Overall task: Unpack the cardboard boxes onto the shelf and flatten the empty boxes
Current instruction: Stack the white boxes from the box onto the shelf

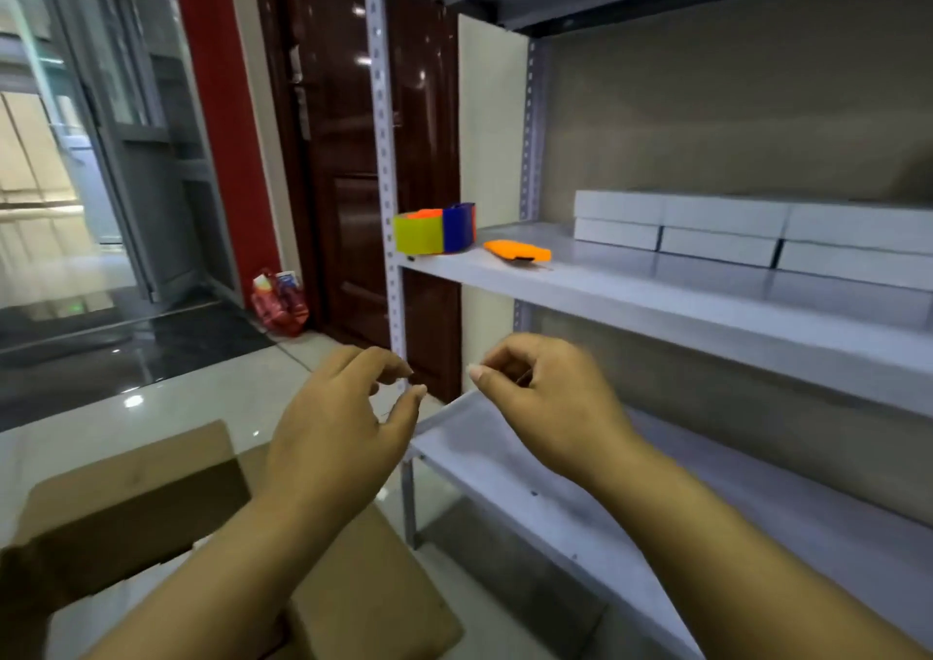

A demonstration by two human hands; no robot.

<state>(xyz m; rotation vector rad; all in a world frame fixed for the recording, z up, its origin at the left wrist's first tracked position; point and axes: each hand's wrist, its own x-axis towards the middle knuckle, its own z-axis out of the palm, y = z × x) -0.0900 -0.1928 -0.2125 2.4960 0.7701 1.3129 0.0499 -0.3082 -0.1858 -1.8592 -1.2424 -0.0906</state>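
An open cardboard box (151,498) sits on the floor at lower left, its flaps spread. My left hand (338,422) hovers above its right flap, fingers loosely curled and holding nothing. My right hand (545,407) hangs in front of the lower shelf board, fingers also loosely curled and empty. On the grey metal shelf (656,301) several white flat boxes (722,232) are stacked in two layers at the back right.
A multicoloured block container (434,229) and an orange utility knife (517,250) lie on the shelf's left end. A lower shelf board (555,488) is bare. A dark brown door (343,154) and a red bag (280,301) stand behind, glass doors to the left.
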